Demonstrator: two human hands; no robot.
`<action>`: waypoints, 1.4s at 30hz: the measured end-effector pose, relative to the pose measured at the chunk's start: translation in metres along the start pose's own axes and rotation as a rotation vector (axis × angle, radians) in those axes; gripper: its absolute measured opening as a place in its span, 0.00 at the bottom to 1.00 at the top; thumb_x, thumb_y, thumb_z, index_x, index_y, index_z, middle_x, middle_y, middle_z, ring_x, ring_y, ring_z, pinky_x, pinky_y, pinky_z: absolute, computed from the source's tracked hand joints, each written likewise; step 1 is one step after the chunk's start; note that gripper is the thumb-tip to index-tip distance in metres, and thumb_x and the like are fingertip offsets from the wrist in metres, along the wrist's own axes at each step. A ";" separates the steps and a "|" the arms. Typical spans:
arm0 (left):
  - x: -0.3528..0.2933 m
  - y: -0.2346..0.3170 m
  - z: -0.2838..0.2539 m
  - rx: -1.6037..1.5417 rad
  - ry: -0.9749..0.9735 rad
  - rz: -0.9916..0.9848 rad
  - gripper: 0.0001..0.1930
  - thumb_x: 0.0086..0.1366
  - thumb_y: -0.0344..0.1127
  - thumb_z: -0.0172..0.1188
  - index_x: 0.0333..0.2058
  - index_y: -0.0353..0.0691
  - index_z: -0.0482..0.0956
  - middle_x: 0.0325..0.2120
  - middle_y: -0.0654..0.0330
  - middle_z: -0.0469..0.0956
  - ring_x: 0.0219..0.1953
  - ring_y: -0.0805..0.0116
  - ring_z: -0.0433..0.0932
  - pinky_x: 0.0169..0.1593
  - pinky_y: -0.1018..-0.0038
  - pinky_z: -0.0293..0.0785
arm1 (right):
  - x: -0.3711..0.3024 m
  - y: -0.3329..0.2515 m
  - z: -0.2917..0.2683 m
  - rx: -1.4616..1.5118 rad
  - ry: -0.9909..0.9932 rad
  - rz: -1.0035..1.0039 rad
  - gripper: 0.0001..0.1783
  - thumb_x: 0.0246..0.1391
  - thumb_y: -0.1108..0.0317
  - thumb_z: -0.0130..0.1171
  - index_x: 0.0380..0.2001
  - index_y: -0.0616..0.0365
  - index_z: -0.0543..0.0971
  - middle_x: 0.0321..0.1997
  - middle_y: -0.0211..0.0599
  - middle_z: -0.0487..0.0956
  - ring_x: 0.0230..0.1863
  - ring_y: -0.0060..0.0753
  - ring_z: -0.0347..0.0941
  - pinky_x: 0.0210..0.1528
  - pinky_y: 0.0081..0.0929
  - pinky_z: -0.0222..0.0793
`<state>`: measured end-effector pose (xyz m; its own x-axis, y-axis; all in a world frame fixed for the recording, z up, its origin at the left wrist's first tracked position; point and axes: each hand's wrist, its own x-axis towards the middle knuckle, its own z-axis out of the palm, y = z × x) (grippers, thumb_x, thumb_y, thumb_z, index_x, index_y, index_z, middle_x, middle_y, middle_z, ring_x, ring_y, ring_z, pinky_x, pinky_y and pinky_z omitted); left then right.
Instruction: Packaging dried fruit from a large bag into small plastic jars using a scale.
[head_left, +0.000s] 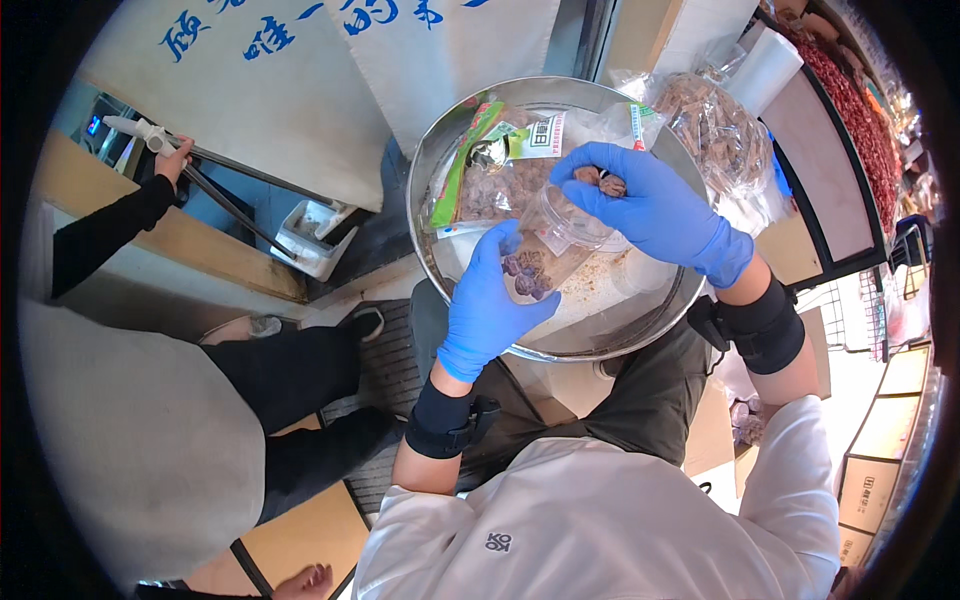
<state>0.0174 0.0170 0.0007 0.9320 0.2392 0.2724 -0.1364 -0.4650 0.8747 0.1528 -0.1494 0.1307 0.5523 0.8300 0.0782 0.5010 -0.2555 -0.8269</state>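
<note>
Two blue-gloved hands at work over a round metal tray [610, 352]. Left hand [492, 305]: fingers curled round a clear jar [557, 243], held tilted, mouth toward the right. Dark purplish pieces [528, 275] lie at the jar's lower end. Right hand [645, 205]: fingers and thumb closed on brown pieces [600, 181], just by the jar's mouth; exact count unclear. Green-edged bag [485, 190] in the tray, beyond the left hand. Off left, another person's hand [173, 160] grips a pole [157, 139].
</note>
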 end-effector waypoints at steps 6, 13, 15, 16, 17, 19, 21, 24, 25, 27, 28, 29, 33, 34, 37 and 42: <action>0.000 -0.001 0.000 0.052 -0.014 0.010 0.47 0.45 0.43 0.76 0.62 0.39 0.60 0.50 0.49 0.74 0.48 0.58 0.77 0.52 0.66 0.75 | 0.007 -0.017 -0.011 -0.114 -0.216 0.069 0.16 0.56 0.69 0.62 0.47 0.62 0.77 0.43 0.30 0.78 0.44 0.20 0.71 0.51 0.22 0.68; 0.002 0.000 -0.002 -0.010 -0.039 -0.004 0.47 0.45 0.43 0.76 0.62 0.40 0.61 0.49 0.51 0.74 0.49 0.59 0.77 0.52 0.66 0.75 | 0.010 -0.005 -0.018 0.043 -0.188 0.015 0.18 0.53 0.66 0.66 0.46 0.61 0.80 0.40 0.36 0.81 0.40 0.23 0.75 0.46 0.24 0.72; 0.002 0.002 -0.003 0.013 -0.071 -0.040 0.46 0.45 0.43 0.76 0.61 0.40 0.61 0.49 0.52 0.74 0.49 0.59 0.77 0.52 0.66 0.75 | 0.011 -0.004 -0.022 0.100 -0.246 0.103 0.18 0.53 0.68 0.66 0.47 0.62 0.80 0.41 0.35 0.81 0.41 0.22 0.75 0.47 0.23 0.73; 0.001 0.001 -0.003 0.022 -0.061 -0.033 0.47 0.45 0.43 0.77 0.61 0.39 0.61 0.49 0.51 0.74 0.49 0.59 0.77 0.52 0.66 0.75 | 0.010 -0.005 -0.023 0.100 -0.246 0.103 0.18 0.53 0.68 0.66 0.47 0.62 0.80 0.41 0.35 0.81 0.41 0.22 0.75 0.47 0.23 0.73; 0.001 0.001 -0.002 0.030 -0.050 -0.027 0.47 0.45 0.42 0.77 0.61 0.39 0.61 0.49 0.51 0.74 0.49 0.59 0.77 0.52 0.66 0.75 | 0.010 -0.006 -0.023 0.122 -0.249 0.080 0.18 0.53 0.73 0.64 0.48 0.62 0.79 0.44 0.34 0.81 0.45 0.22 0.75 0.51 0.23 0.73; 0.001 -0.005 -0.001 -0.011 -0.032 -0.010 0.47 0.45 0.42 0.77 0.61 0.38 0.61 0.49 0.51 0.74 0.49 0.60 0.77 0.53 0.67 0.74 | 0.008 -0.006 -0.021 0.141 -0.253 0.053 0.18 0.54 0.77 0.63 0.49 0.63 0.79 0.47 0.33 0.81 0.49 0.22 0.75 0.55 0.23 0.72; 0.002 -0.006 0.000 -0.054 -0.016 0.007 0.47 0.44 0.41 0.77 0.61 0.38 0.61 0.50 0.51 0.73 0.50 0.61 0.76 0.53 0.67 0.74 | 0.005 0.001 -0.016 0.274 -0.201 -0.031 0.17 0.57 0.75 0.61 0.50 0.63 0.77 0.49 0.37 0.80 0.51 0.27 0.76 0.55 0.25 0.73; 0.002 0.000 -0.002 -0.105 -0.017 -0.047 0.47 0.44 0.40 0.78 0.61 0.37 0.61 0.51 0.50 0.73 0.51 0.61 0.76 0.55 0.67 0.72 | 0.002 0.007 -0.009 0.484 -0.021 -0.134 0.14 0.59 0.74 0.60 0.48 0.64 0.77 0.48 0.36 0.80 0.50 0.28 0.77 0.54 0.25 0.75; 0.003 0.000 -0.003 -0.118 -0.018 -0.048 0.47 0.44 0.39 0.78 0.61 0.37 0.61 0.52 0.50 0.72 0.51 0.60 0.75 0.55 0.67 0.72 | 0.001 0.006 -0.009 0.484 -0.023 -0.133 0.14 0.59 0.74 0.60 0.48 0.64 0.77 0.48 0.36 0.80 0.50 0.28 0.77 0.54 0.25 0.75; 0.004 0.000 -0.003 -0.131 -0.018 -0.050 0.47 0.44 0.38 0.77 0.61 0.37 0.60 0.52 0.49 0.72 0.52 0.60 0.75 0.55 0.67 0.72 | -0.003 0.005 -0.013 0.552 0.163 -0.083 0.13 0.60 0.72 0.59 0.48 0.63 0.76 0.50 0.39 0.80 0.51 0.32 0.78 0.52 0.28 0.77; 0.004 0.001 -0.004 -0.121 -0.013 -0.046 0.45 0.44 0.35 0.77 0.60 0.37 0.61 0.51 0.51 0.72 0.49 0.64 0.75 0.55 0.67 0.72 | -0.003 0.008 -0.013 0.497 0.199 -0.069 0.13 0.61 0.71 0.58 0.47 0.64 0.75 0.50 0.42 0.80 0.51 0.33 0.79 0.51 0.28 0.78; 0.004 0.001 -0.004 -0.112 -0.007 -0.041 0.44 0.45 0.33 0.77 0.59 0.37 0.61 0.50 0.54 0.72 0.47 0.67 0.75 0.55 0.66 0.73 | -0.004 0.012 -0.012 0.497 0.197 -0.069 0.13 0.61 0.71 0.58 0.47 0.64 0.75 0.50 0.42 0.80 0.51 0.33 0.79 0.51 0.28 0.78; 0.004 0.001 -0.003 -0.159 0.012 -0.052 0.45 0.45 0.37 0.77 0.60 0.36 0.61 0.53 0.47 0.72 0.50 0.62 0.75 0.55 0.68 0.72 | -0.008 0.027 -0.009 0.517 0.338 0.030 0.11 0.60 0.71 0.58 0.45 0.63 0.76 0.45 0.39 0.82 0.44 0.30 0.80 0.45 0.27 0.78; 0.005 0.008 -0.004 -0.217 0.071 -0.076 0.44 0.46 0.35 0.77 0.60 0.37 0.61 0.52 0.49 0.72 0.50 0.64 0.75 0.54 0.69 0.72 | -0.009 0.030 -0.009 0.513 0.386 0.093 0.11 0.60 0.71 0.58 0.45 0.63 0.76 0.43 0.38 0.82 0.41 0.29 0.80 0.43 0.27 0.77; 0.006 0.005 -0.002 -0.404 0.211 -0.118 0.43 0.46 0.33 0.77 0.58 0.38 0.60 0.50 0.52 0.71 0.49 0.67 0.73 0.52 0.71 0.73 | -0.012 0.066 0.009 0.211 0.092 0.081 0.12 0.59 0.70 0.56 0.44 0.62 0.76 0.38 0.39 0.82 0.37 0.34 0.80 0.41 0.34 0.76; 0.007 -0.001 -0.003 -0.490 0.344 -0.155 0.38 0.50 0.21 0.72 0.57 0.41 0.58 0.51 0.54 0.69 0.52 0.66 0.72 0.56 0.69 0.71 | -0.014 0.117 0.055 -0.764 -0.036 -0.014 0.19 0.52 0.70 0.54 0.48 0.66 0.74 0.40 0.47 0.80 0.43 0.49 0.77 0.48 0.42 0.73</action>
<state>0.0229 0.0213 0.0031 0.8024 0.5722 0.1695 -0.2227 0.0237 0.9746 0.1667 -0.1641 0.0027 0.5270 0.8479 0.0568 0.8366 -0.5059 -0.2104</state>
